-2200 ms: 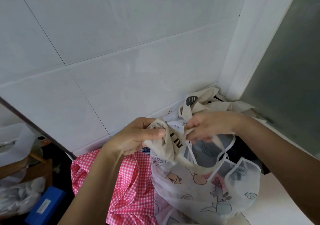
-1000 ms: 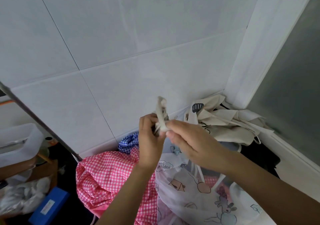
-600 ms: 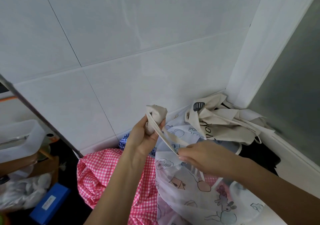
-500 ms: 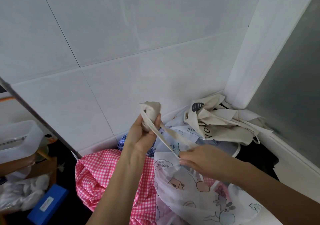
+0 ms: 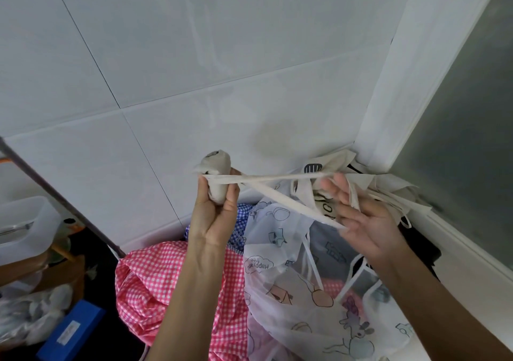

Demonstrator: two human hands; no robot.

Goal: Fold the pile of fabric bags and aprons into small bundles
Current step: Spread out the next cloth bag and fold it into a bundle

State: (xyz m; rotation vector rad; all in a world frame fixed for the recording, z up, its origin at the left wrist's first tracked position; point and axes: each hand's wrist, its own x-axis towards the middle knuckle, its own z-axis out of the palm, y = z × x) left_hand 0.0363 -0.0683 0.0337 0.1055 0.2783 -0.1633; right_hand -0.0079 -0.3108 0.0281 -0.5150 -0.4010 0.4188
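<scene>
Right hand [image 5: 366,221] swung out rightward since half a second back, drawing two beige cloth straps [image 5: 277,178] taut. Left hand [image 5: 213,221] fist-grips small rolled beige fabric bundle [image 5: 218,166], held above the pile; long axis upright, top toward white tiled wall [image 5: 194,55]. Straps run sideways, looped over right's near-straight fingers. Below: pink gingham cloth [image 5: 155,277], translucent white cartoon-print apron [image 5: 280,263], crumpled beige bags [image 5: 388,188] in corner by frosted window [image 5: 466,138], on white ledge [image 5: 458,252].

The left hand [image 5: 212,221] grips beige bundle [image 5: 218,166]; straps [image 5: 277,178] reach right hand [image 5: 361,216].
</scene>
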